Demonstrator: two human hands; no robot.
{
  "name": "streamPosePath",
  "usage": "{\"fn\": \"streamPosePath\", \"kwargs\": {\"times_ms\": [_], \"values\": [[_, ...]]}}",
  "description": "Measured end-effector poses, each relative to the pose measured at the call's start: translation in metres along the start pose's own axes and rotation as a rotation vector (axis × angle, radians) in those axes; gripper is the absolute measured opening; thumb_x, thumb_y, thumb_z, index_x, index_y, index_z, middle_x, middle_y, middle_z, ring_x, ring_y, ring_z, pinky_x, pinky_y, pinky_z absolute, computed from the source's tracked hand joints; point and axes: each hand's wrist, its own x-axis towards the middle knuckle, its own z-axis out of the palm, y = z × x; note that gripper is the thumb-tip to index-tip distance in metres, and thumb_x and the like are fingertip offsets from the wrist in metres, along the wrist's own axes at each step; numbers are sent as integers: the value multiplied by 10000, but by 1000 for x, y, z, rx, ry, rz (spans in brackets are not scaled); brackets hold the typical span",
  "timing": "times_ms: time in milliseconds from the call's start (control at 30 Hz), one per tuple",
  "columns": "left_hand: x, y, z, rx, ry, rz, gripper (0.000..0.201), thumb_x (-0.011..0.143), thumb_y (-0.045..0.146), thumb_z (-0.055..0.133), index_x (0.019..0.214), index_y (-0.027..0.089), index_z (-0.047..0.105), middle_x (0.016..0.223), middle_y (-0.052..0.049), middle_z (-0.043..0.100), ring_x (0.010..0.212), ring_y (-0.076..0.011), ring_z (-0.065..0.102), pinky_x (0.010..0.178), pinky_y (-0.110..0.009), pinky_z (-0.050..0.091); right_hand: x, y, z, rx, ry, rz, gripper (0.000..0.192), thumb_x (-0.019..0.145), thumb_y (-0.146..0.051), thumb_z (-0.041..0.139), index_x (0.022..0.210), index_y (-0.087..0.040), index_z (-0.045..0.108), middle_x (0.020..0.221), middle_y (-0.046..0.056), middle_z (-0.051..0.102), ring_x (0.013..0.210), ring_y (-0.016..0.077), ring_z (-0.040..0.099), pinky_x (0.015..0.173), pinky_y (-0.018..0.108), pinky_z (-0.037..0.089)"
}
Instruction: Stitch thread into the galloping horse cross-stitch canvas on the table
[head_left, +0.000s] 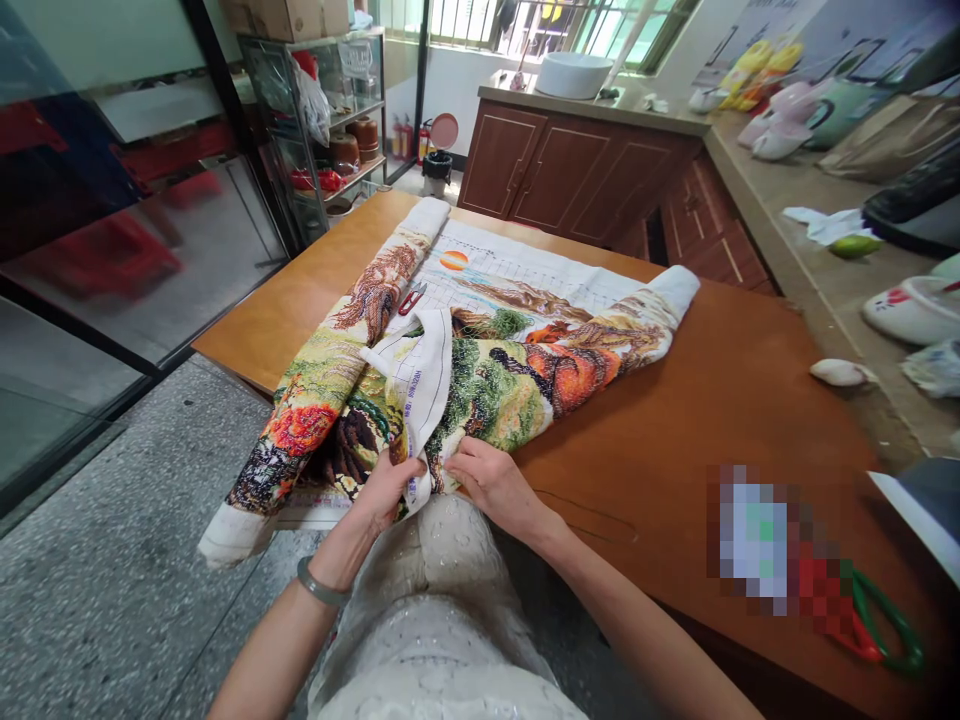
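A large cross-stitch cloth [495, 380] lies partly rolled on the table, its stitched picture in green, orange and brown with white printed margins. My left hand [386, 488] pinches the turned-up white edge of the cloth near the table's front edge. Beside it, my right hand [487, 480] has its fingers closed on the cloth as well; whether a needle is between them cannot be made out. Small thread scissors [412, 299] with red handles rest on the cloth beyond my hands. A rolled side of the cloth runs along the left.
The wooden table [600, 500] extends to the right, where a blurred patch and a red-and-green loop [889, 640] lie. A counter [757, 200] with bowls and cups borders it. Shelves [337, 130] and a bin [436, 170] stand behind.
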Motion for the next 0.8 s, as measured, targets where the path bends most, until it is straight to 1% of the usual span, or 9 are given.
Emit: {"fn": "streamPosePath", "kwargs": {"times_ms": [133, 233, 300, 400, 533, 633, 733, 800], "values": [[1, 0, 0, -9, 12, -9, 398, 527, 127, 635, 925, 123, 639, 739, -13, 659, 614, -124, 553, 615, -244, 447, 1, -6, -3, -161, -29, -9, 239, 866, -39, 496, 663, -154, 550, 726, 14, 448, 676, 126, 408, 589, 229, 286], [1, -1, 0, -19, 15, -2, 408, 526, 127, 639, 934, 121, 638, 737, -11, 656, 611, -122, 550, 615, -242, 444, 1, -7, -2, -201, -33, 1, 239, 860, -36, 501, 657, -156, 540, 728, 18, 449, 685, 133, 403, 590, 233, 284], [1, 0, 0, -17, 4, 5, 390, 530, 125, 632, 920, 119, 637, 706, 1, 638, 590, -114, 533, 594, -235, 430, 1, -5, 0, -140, -22, 0, 249, 891, -61, 476, 674, -156, 554, 726, 17, 451, 679, 131, 414, 599, 227, 311], [0, 0, 1, -7, -3, 7, 344, 535, 121, 621, 879, 119, 631, 662, 17, 608, 557, -102, 503, 562, -226, 405, 1, 0, 2, 22, 5, -1, 263, 941, -118, 435, 734, -150, 593, 740, 23, 476, 684, 130, 457, 628, 223, 363], [0, 1, 1, 0, -14, 16, 318, 538, 120, 615, 856, 126, 627, 656, 18, 605, 560, -106, 504, 565, -230, 405, 2, 5, 3, 174, 32, -15, 250, 951, -159, 446, 768, -152, 617, 773, 42, 530, 720, 143, 506, 642, 235, 392], [-1, 0, 1, 3, -12, 14, 325, 538, 117, 615, 863, 131, 624, 660, 16, 605, 568, -110, 509, 572, -231, 411, 3, 6, 5, 218, 51, -12, 215, 934, -150, 484, 767, -153, 620, 770, 40, 548, 720, 144, 523, 636, 237, 394], [-2, 2, 2, 8, -27, 26, 346, 546, 122, 619, 892, 129, 630, 689, 1, 623, 580, -117, 521, 575, -235, 419, 3, 7, 8, 244, 65, 22, 172, 904, -131, 537, 750, -156, 609, 757, 27, 568, 715, 139, 540, 635, 231, 397], [-3, 5, 2, 11, -37, 29, 340, 547, 125, 625, 887, 128, 638, 698, -7, 635, 579, -119, 527, 575, -237, 420, 1, 8, 11, 198, 73, 70, 147, 889, -149, 578, 745, -160, 603, 743, 19, 575, 688, 133, 540, 623, 227, 392]]}}
